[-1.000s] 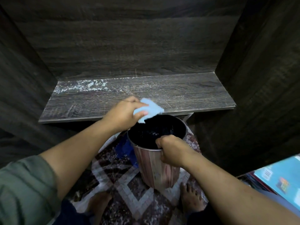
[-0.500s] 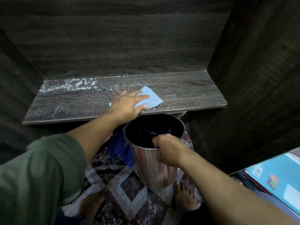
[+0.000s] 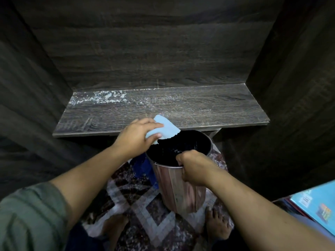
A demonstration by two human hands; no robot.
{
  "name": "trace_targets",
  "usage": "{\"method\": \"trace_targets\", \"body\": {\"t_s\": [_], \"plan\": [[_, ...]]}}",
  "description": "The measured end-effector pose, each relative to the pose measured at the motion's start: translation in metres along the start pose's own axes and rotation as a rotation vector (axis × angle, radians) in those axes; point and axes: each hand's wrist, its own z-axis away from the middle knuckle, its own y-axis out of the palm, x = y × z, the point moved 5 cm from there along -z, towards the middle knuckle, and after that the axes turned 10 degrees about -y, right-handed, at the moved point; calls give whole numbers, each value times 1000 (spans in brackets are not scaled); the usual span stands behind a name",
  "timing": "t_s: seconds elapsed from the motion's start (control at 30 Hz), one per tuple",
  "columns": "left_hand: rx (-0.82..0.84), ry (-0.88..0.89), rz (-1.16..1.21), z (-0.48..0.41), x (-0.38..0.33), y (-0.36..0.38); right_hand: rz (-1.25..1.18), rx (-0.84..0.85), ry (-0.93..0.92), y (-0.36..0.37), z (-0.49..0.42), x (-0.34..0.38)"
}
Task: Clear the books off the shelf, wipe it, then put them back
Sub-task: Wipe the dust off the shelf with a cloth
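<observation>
Head view: left hand (image 3: 137, 136) pinching cloth (image 3: 164, 130), right hand (image 3: 193, 166) gripping bin (image 3: 181, 192) rim, fingertips hidden.

You face a dim alcove of dark wood-grain walls (image 3: 163, 51); a patterned rug (image 3: 145, 223) covers the floor.

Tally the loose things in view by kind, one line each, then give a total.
Cloth, light blue, in the left hand: 1
Bin, gripped at its rim by the right hand: 1
Books, stacked at right; count unclear, at least: 1
Total: at least 3
</observation>
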Motion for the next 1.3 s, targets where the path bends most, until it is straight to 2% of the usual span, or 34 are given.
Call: {"method": "trace_targets", "body": {"t_s": [0.1,0.23,0.33,0.43,0.8,0.87,0.93,1.07,1.17,1.3], "plan": [[-170,-71,84,-5,12,-25,18,1,10,-2,-7,6],[-413,-386,133,-20,73,-55,72,-22,6,-2,-16,14],[-520,-591,72,-21,122,-75,114,-30,-4,-1,-19,18],[-573,-684,-61,-13,152,-92,139,-46,6,-1,-17,18],[-551,-582,-290,-10,180,-98,146,-170,-35,9,-8,20],[-483,-624,-301,-14,183,-91,136,-169,-38,12,-8,17],[-397,-742,-260,-16,188,-82,158,-159,-31,11,-8,14],[-447,-874,-173,-14,169,-70,106,-178,-25,9,-7,11],[-433,-807,-149,-17,128,-52,114,-173,-23,6,-7,12],[-374,-583,-117,-26,55,-19,98,-139,-16,8,-7,15]]}}
